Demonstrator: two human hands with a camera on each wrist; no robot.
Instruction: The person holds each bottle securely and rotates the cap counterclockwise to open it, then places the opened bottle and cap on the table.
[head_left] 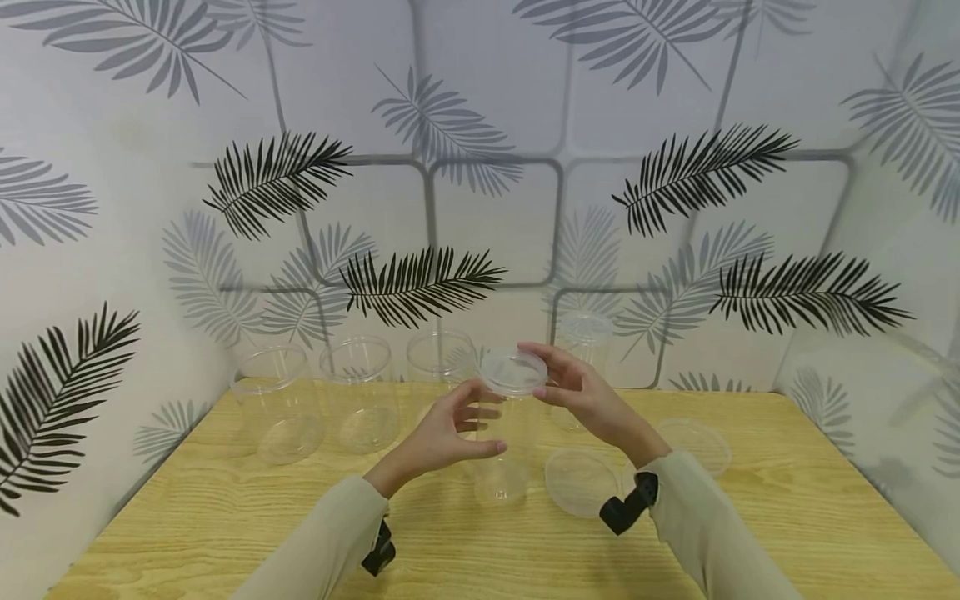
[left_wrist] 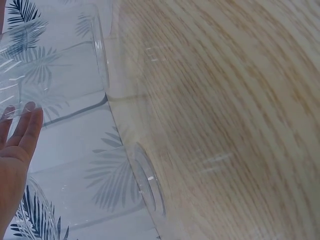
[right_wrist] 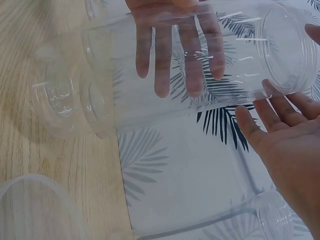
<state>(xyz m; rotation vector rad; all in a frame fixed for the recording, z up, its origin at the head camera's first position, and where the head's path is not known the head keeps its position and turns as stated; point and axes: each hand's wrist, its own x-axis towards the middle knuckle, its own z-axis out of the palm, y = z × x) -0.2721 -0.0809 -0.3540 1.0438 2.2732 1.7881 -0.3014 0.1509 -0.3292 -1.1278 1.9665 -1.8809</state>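
A tall clear plastic jar (head_left: 501, 479) stands upright at the middle of the table, with a clear round lid (head_left: 513, 372) at its mouth. From the left, my left hand (head_left: 450, 429) holds the jar, thumb in front and spread fingers behind; those fingers show through the plastic in the right wrist view. My right hand (head_left: 588, 400) holds the lid's rim from the right, its thumb near the front edge and fingertips at the back. In the left wrist view, my left hand (left_wrist: 20, 145) has its fingertips at the clear wall.
Three tall clear jars (head_left: 277, 379) without lids stand in a row at the back left. Behind my right hand is another jar (head_left: 587, 329) with a lid on. Loose lids (head_left: 581, 483) lie on the wooden table (head_left: 465, 554) to the right. A leaf-patterned backdrop (head_left: 495, 221) borders the table.
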